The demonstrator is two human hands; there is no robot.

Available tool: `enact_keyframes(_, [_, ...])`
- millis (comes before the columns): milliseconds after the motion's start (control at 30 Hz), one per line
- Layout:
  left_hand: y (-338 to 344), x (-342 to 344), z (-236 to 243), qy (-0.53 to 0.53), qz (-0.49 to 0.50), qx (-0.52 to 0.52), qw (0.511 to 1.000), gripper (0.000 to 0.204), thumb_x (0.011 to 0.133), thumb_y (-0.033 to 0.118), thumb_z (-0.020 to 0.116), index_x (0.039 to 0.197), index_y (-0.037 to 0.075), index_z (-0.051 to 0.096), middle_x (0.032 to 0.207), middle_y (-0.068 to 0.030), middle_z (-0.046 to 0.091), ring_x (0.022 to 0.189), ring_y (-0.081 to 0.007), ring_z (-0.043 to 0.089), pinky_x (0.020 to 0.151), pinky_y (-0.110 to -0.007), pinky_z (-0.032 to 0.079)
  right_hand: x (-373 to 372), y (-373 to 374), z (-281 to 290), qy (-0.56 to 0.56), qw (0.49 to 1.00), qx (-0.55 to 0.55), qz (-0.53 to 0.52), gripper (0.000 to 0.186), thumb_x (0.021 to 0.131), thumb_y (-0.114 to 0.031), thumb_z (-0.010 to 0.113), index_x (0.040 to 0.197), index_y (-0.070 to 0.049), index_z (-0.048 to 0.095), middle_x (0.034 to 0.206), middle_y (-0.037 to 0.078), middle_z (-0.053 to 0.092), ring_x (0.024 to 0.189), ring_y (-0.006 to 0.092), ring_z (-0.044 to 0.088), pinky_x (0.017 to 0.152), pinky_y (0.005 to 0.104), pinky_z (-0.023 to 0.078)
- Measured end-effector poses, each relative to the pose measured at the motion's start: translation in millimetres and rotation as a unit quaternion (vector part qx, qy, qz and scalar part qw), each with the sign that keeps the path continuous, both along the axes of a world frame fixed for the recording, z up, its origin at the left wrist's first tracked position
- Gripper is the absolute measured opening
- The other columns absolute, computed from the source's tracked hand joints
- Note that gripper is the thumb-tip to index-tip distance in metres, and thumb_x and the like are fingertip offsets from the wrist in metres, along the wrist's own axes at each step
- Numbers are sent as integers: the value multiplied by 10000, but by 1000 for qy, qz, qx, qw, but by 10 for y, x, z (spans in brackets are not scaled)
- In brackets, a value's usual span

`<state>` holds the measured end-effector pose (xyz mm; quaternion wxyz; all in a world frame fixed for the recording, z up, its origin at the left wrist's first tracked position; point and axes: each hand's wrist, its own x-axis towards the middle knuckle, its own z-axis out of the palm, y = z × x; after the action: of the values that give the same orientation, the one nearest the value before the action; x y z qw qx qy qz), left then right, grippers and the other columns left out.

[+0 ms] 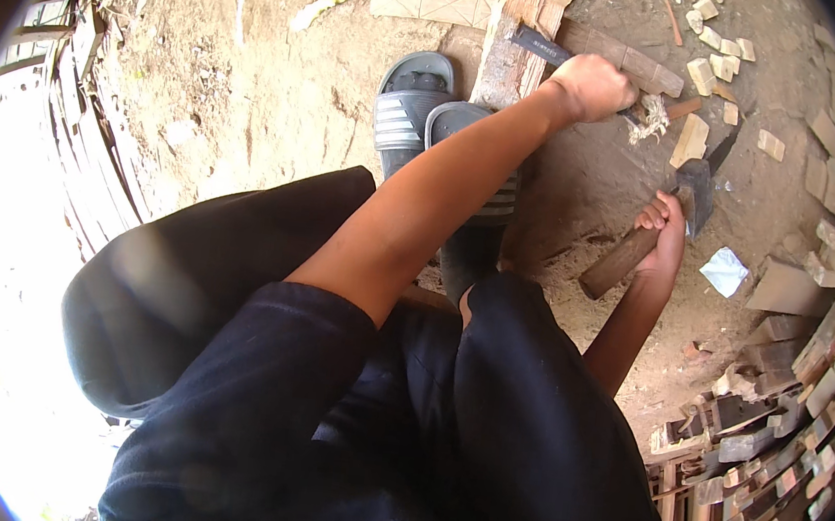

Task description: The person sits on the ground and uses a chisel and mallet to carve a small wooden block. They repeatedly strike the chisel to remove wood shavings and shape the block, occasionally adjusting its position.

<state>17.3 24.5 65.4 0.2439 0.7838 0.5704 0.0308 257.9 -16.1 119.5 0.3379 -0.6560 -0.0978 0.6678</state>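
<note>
My left hand (595,85) is closed in a fist round a chisel (539,44). Its flat dark blade points left over the wooden block, and a frayed, splintered end sticks out on the right. Beneath the blade lies a rough wooden block (504,73), by my sandals. A long board with pencil-like marks (432,3) runs crosswise at the block, showing on both sides of it. Lower right, my right hand (667,229) wraps round the thick wooden handle (618,263) of a tool with a dark metal head (694,182); whether hammer or hatchet I cannot tell.
Grey sandals (412,109) are on my feet on the dirt ground. Small wood offcuts (702,77) lie scattered at the upper right. A pale crumpled scrap (725,272) lies right of my right hand. Stacked wood pieces (746,448) line the right side; slats (86,148) stand at left.
</note>
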Motion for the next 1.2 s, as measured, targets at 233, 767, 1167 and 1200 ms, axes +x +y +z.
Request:
enact_keyframes(233, [-69, 31, -120, -22, -1, 55, 998, 157, 893, 169, 620, 939, 116, 760, 919, -86, 784, 881, -271, 772, 766, -398, 624, -270, -251, 329, -21, 981, -70, 181, 132, 906, -102, 693, 954, -107, 570, 661, -66, 425, 525, 64, 412, 505, 264, 361])
enact_keyframes(767, [-74, -17, -138, -34, -12, 62, 997, 172, 911, 159, 594, 963, 118, 753, 937, -101, 779, 909, -292, 767, 801, -414, 619, -179, -411, 181, 0, 994, -41, 104, 157, 939, -120, 666, 879, -155, 526, 633, -93, 428, 475, 25, 390, 454, 214, 361])
enact_keyframes(1167, [-137, -97, -225, -27, 9, 63, 998, 158, 908, 174, 602, 945, 115, 745, 909, -106, 775, 894, -284, 768, 773, -416, 622, -441, -498, 74, 12, 988, -72, 133, 199, 918, -100, 674, 825, -149, 504, 656, -72, 420, 514, 51, 396, 513, 252, 357])
enact_keyframes(1200, [-143, -91, -234, -31, 5, 62, 998, 159, 908, 171, 600, 943, 114, 745, 908, -107, 774, 894, -285, 768, 775, -416, 621, -414, -522, 63, -8, 990, -83, 113, 212, 902, -88, 684, 809, -142, 500, 663, -64, 421, 521, 58, 395, 520, 257, 354])
